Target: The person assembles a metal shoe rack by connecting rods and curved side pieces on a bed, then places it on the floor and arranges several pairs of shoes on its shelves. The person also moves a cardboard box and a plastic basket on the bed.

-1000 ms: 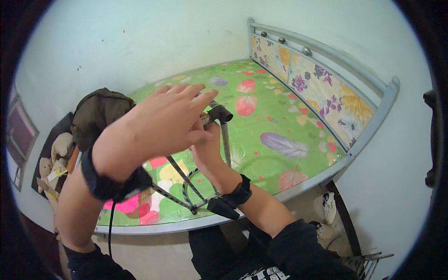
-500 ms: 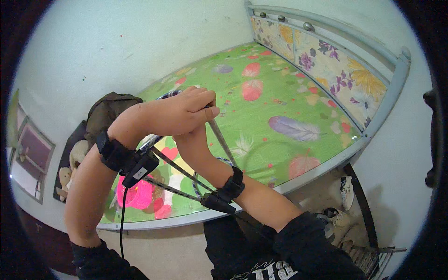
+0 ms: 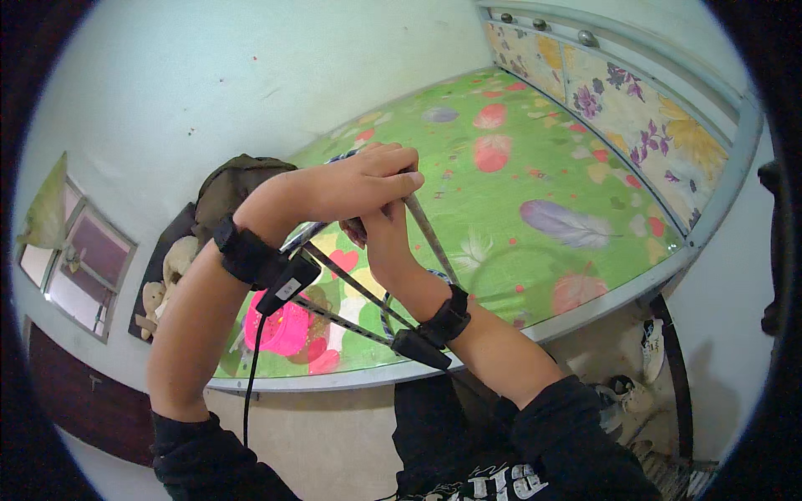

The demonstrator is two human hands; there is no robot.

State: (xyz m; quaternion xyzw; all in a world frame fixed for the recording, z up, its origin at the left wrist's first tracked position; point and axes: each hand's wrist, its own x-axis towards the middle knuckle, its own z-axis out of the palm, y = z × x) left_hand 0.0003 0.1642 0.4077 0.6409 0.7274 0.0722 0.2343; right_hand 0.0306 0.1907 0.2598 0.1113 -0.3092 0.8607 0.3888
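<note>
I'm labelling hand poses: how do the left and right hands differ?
The left hand is higher in view, the right hand lower. The left hand's back shows plainly; the right hand is partly hidden. Both are at the slim-barred frame; both wrists wear black straps.

A bedroom in a home; a bed [image 3: 518, 221] with a green feather-patterned cover fills the middle, its floral headboard [image 3: 614, 113] at right; soft toys [image 3: 178, 260] lie left, near a window [image 3: 90, 255]; shoes [image 3: 652, 351] rest on the floor [image 3: 326, 426], near right.
</note>
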